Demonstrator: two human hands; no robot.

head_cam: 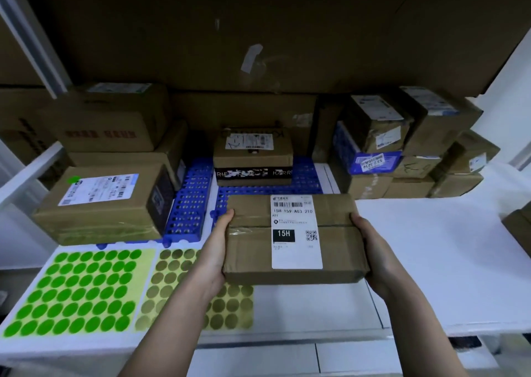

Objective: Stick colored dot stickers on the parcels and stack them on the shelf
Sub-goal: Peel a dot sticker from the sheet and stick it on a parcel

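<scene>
While both hands, left point(214, 257) and right point(373, 250), grip its sides, the parcel point(293, 238) hangs above the shelf point(431, 247).

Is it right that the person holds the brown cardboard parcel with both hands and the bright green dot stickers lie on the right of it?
Not quite. In the head view the sheet of bright green dot stickers lies on the left of the brown cardboard parcel, not the right. The left hand and right hand do hold the parcel.

I stood in a parcel stockroom: labelled boxes point(106, 201) stacked on a white shelf point(431, 247), sticker sheets point(77, 290) beside.
</scene>
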